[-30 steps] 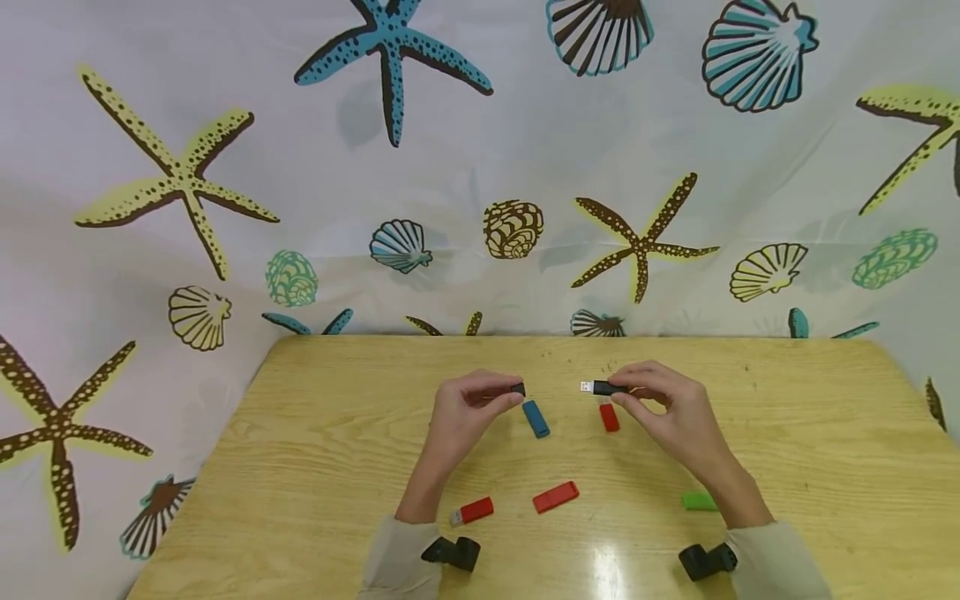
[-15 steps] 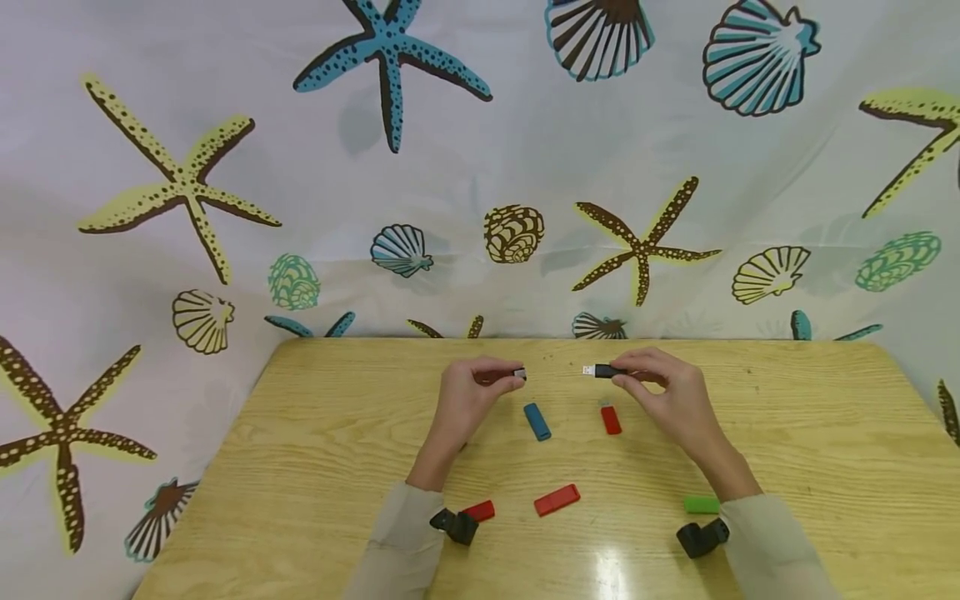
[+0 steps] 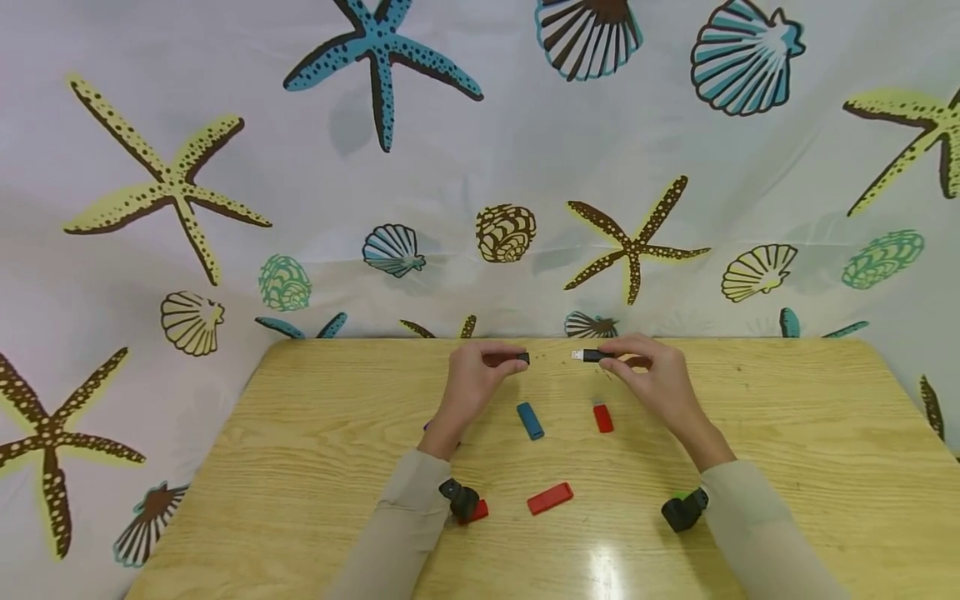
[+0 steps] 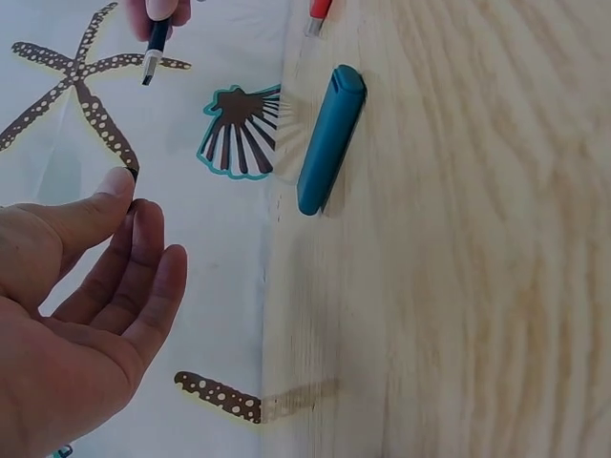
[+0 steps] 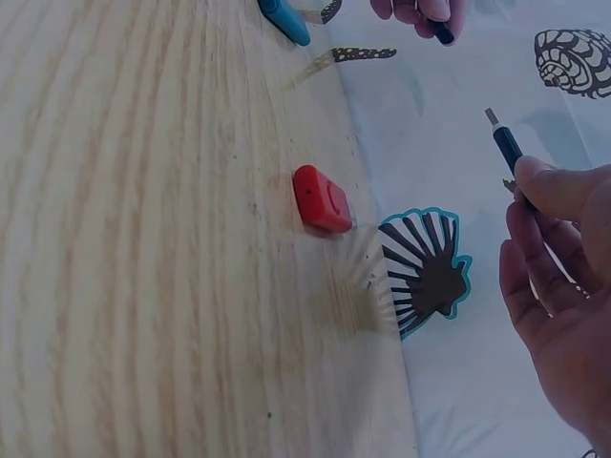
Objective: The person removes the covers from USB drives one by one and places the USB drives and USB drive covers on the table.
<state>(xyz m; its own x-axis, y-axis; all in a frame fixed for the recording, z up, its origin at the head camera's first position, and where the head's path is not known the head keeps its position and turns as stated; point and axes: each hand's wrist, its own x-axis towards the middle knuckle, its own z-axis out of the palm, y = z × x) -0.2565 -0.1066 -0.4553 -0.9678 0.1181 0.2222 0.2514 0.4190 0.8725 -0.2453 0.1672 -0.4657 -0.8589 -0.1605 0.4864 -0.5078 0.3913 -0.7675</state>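
Above the far part of the table, my right hand (image 3: 656,375) pinches a black USB flash drive (image 3: 591,355) between thumb and fingers. Its bare metal plug points left. Facing it, my left hand (image 3: 480,375) pinches a small black cap (image 3: 524,358), mostly covered by thumb and fingertips in the left wrist view. A short gap separates plug and cap. On the table below the hands lie a blue flash drive (image 3: 530,421) and a red flash drive (image 3: 603,418), whose plug faces the back.
Another red flash drive (image 3: 551,498) lies nearer the front. Beneath the left wrist camera (image 3: 460,498) a red piece (image 3: 480,510) shows partly, and a green one (image 3: 682,494) peeks out by the right wrist camera (image 3: 684,512). A patterned cloth (image 3: 450,192) hangs behind the table (image 3: 315,417).
Both hands have moved toward the back of the table, still holding the drive and the cap. The gap between plug and cap has become smaller.
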